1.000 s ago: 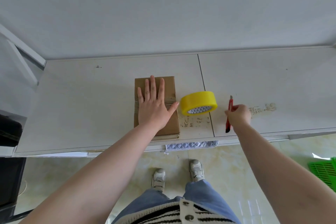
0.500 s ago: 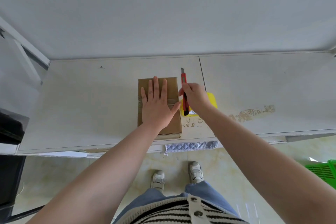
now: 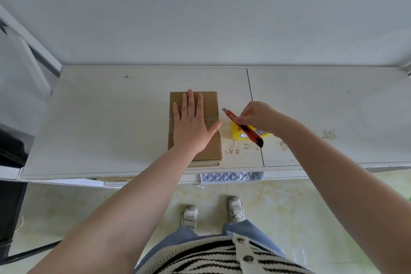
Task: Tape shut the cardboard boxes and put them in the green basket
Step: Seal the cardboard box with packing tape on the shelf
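Cardboard box was seen lying flat on the bench, close to the bench's near edge. A strip of clear tape was seen across its top, running off its right side toward the yellow tape roll, which lay just right of the box and was largely hidden by the right hand. The left hand was laid flat on the box top, fingers straight and spread, thumb out toward the tape. The right hand was held just right of the box, pinching a red utility knife between fingers and thumb, with the blade end pointed up and left toward the box. Whether the blade touched the tape could not be told.

Step in hand, as judged: cutting the tape free of the roll. The next move was judged to call for the blade to be brought across the stretched tape beside the box's right edge, clear of the left thumb, with the box kept pressed down. The green basket was not identified in view.
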A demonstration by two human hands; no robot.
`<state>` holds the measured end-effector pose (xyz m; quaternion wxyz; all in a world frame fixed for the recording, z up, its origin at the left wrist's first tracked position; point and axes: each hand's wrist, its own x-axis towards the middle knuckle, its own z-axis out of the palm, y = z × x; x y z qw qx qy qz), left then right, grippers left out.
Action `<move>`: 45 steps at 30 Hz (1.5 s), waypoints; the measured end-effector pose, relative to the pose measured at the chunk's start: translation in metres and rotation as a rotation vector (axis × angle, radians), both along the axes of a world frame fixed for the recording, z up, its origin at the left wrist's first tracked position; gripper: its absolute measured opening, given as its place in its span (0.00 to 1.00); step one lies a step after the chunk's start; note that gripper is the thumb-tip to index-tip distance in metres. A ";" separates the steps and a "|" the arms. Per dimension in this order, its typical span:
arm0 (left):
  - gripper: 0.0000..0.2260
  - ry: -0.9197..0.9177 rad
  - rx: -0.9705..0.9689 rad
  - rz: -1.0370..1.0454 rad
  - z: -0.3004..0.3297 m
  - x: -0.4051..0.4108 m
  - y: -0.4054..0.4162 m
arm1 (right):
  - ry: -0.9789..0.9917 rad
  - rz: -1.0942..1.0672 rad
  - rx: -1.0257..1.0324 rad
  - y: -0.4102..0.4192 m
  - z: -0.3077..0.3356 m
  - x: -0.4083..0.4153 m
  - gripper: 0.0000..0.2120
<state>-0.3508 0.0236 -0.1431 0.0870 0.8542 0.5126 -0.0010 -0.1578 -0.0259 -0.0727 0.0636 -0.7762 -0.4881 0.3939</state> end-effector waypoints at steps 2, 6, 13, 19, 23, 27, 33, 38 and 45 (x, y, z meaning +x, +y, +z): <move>0.42 0.000 -0.005 -0.001 0.000 0.000 0.000 | 0.025 -0.015 -0.008 0.000 -0.001 0.003 0.16; 0.42 0.005 -0.016 0.001 0.001 0.000 0.001 | -0.003 0.068 -0.047 0.000 0.004 0.000 0.17; 0.44 0.012 -0.016 0.006 0.002 0.000 -0.001 | -0.068 0.179 -0.099 0.002 0.008 -0.004 0.16; 0.43 0.014 -0.005 0.005 0.001 0.000 -0.001 | -0.142 0.113 0.000 -0.002 -0.003 -0.008 0.22; 0.41 0.003 -0.006 0.004 0.000 0.000 -0.001 | 0.086 -0.156 0.215 -0.011 -0.005 -0.006 0.19; 0.41 0.016 0.004 -0.004 0.000 -0.001 -0.001 | 0.535 -0.719 0.536 -0.020 -0.009 0.023 0.14; 0.41 0.006 -0.009 -0.009 0.000 0.000 0.000 | -0.061 -0.827 0.211 -0.060 -0.068 0.081 0.15; 0.41 0.020 -0.013 -0.007 0.000 0.002 0.000 | -0.202 -0.652 0.042 -0.070 -0.085 0.087 0.16; 0.41 0.041 0.006 -0.003 -0.001 0.002 -0.001 | -0.060 -0.156 0.360 0.003 -0.020 0.033 0.13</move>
